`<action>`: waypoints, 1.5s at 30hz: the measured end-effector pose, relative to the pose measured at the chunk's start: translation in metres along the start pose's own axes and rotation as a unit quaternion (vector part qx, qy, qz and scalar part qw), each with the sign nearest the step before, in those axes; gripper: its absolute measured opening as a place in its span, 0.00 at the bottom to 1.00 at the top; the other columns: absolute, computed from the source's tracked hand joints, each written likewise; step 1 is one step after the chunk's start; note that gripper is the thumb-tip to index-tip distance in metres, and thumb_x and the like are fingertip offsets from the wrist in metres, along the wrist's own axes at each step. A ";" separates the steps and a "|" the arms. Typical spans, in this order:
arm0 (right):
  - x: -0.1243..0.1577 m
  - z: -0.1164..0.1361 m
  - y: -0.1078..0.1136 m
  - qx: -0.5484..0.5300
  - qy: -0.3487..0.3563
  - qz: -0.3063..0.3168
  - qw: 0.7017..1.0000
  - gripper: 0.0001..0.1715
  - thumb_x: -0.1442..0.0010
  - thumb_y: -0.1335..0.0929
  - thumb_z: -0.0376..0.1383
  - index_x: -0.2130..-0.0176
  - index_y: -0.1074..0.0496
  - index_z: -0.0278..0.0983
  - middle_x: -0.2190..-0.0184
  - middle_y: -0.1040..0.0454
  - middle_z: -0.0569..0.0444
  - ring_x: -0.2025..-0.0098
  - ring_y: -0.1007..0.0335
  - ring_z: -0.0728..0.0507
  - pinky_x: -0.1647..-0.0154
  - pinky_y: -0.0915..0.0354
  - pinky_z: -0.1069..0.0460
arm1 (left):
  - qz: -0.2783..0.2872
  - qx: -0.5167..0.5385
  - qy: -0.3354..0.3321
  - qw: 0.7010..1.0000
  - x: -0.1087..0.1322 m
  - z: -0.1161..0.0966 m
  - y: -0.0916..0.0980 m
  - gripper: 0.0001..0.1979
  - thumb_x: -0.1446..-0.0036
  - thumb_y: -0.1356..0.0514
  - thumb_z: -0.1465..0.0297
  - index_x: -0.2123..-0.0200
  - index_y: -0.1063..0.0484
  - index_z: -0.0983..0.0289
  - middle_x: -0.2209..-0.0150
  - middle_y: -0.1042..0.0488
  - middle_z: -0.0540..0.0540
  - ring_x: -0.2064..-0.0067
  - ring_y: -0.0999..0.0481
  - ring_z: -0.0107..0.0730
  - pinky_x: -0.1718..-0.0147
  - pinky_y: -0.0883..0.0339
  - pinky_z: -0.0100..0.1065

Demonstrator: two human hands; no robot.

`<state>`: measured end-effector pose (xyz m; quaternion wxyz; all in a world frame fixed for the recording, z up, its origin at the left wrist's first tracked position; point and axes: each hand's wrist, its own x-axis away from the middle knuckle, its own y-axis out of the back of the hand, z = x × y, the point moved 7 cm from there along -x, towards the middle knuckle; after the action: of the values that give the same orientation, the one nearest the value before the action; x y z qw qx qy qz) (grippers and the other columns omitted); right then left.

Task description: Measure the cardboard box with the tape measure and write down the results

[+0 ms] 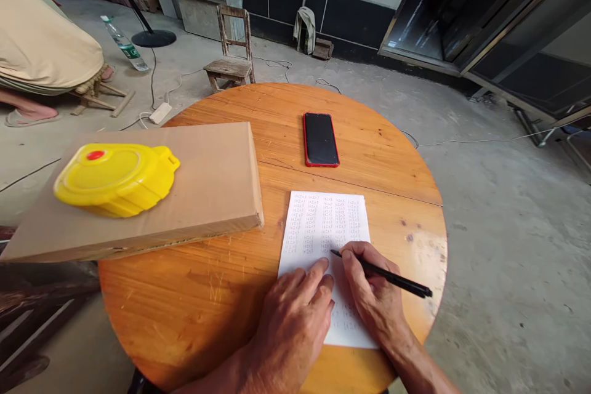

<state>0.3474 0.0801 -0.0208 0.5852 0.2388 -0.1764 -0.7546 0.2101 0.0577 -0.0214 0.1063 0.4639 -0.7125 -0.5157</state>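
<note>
A white sheet of paper (327,218) covered with rows of small handwritten marks lies on the round wooden table (221,295). My right hand (376,286) grips a black pen (401,281), its tip touching or just above the sheet near the end of a row. Across the left part of the paper rests my left hand (298,314), fingers laid on it and slightly bent, holding nothing. Both hands hide some of the writing on the lower half. Beyond the sheet lies a phone (321,140) with a dark screen and a red case.
At the left, a flat cardboard box (217,178) overhangs the table edge, with a yellow plastic case (117,178) on top. Past the table stand a small wooden chair (233,49) and a plastic bottle (124,43). Cables run over the concrete floor (503,246).
</note>
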 end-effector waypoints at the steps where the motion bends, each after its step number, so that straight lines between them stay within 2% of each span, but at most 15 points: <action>1: 0.000 0.000 0.000 0.001 0.001 0.002 1.000 0.12 0.35 0.36 0.37 0.71 0.30 0.37 0.79 0.33 0.60 0.77 0.39 0.49 0.76 0.40 0.55 | 0.000 0.000 0.000 1.000 0.000 0.000 0.000 0.13 0.39 0.46 0.77 0.53 0.27 0.66 0.47 0.23 0.59 0.59 0.21 0.43 0.60 0.23 0.46; 12: 0.000 0.002 0.000 0.005 0.003 -0.004 1.000 0.12 0.36 0.36 0.36 0.71 0.30 0.37 0.79 0.33 0.60 0.78 0.39 0.50 0.76 0.39 0.55 | -0.006 -0.006 -0.001 1.000 -0.002 0.000 0.003 0.12 0.39 0.45 0.77 0.54 0.26 0.66 0.49 0.23 0.59 0.61 0.21 0.43 0.63 0.23 0.46; 27: 0.000 0.002 0.002 -0.003 0.013 0.009 1.000 0.12 0.35 0.35 0.35 0.71 0.30 0.37 0.79 0.31 0.60 0.77 0.37 0.50 0.75 0.38 0.55 | -0.008 0.011 -0.003 1.000 -0.001 0.001 0.001 0.13 0.40 0.45 0.78 0.53 0.27 0.66 0.48 0.23 0.59 0.60 0.21 0.44 0.62 0.22 0.47; 35: 0.007 -0.002 0.017 -0.066 0.015 -0.083 0.994 0.07 0.33 0.34 0.37 0.64 0.28 0.41 0.77 0.31 0.61 0.75 0.34 0.50 0.73 0.37 0.56 | 0.019 0.001 0.004 1.000 -0.002 0.001 -0.001 0.13 0.42 0.43 0.78 0.54 0.27 0.65 0.48 0.23 0.58 0.61 0.21 0.43 0.63 0.22 0.46; 38: 0.003 0.004 0.021 -0.016 0.054 -0.061 0.997 0.05 0.33 0.34 0.34 0.58 0.28 0.41 0.68 0.26 0.57 0.67 0.29 0.48 0.65 0.33 0.54 | 0.042 -0.003 0.012 0.999 -0.002 0.001 -0.003 0.14 0.43 0.42 0.78 0.53 0.26 0.65 0.47 0.24 0.57 0.58 0.21 0.44 0.61 0.22 0.47; 41: -0.003 0.015 0.022 0.111 0.144 -0.011 0.983 0.14 0.33 0.36 0.29 0.49 0.30 0.39 0.56 0.25 0.48 0.57 0.26 0.43 0.57 0.32 0.49 | 0.077 -0.016 0.012 0.997 -0.001 -0.002 -0.003 0.17 0.44 0.40 0.77 0.51 0.27 0.66 0.44 0.26 0.59 0.55 0.22 0.46 0.58 0.23 0.48; 43: -0.006 0.020 0.016 0.232 0.206 0.040 0.950 0.19 0.34 0.38 0.26 0.45 0.31 0.36 0.52 0.26 0.43 0.53 0.27 0.38 0.54 0.33 0.45 | 0.097 -0.028 0.009 0.995 0.003 -0.005 -0.002 0.17 0.45 0.39 0.76 0.51 0.26 0.66 0.43 0.27 0.60 0.53 0.23 0.48 0.55 0.24 0.48; 45: -0.008 0.020 0.008 0.338 0.239 0.094 0.905 0.22 0.36 0.39 0.23 0.46 0.29 0.35 0.51 0.26 0.40 0.50 0.29 0.33 0.54 0.34 0.40 | 0.099 -0.038 0.004 0.994 0.010 -0.008 0.002 0.16 0.44 0.40 0.76 0.52 0.26 0.66 0.43 0.27 0.61 0.51 0.23 0.49 0.54 0.24 0.49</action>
<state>0.3439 0.0854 0.0015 0.5623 0.5779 -0.2977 -0.5111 0.2082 0.0451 -0.0195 0.1774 0.3887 -0.7347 -0.5269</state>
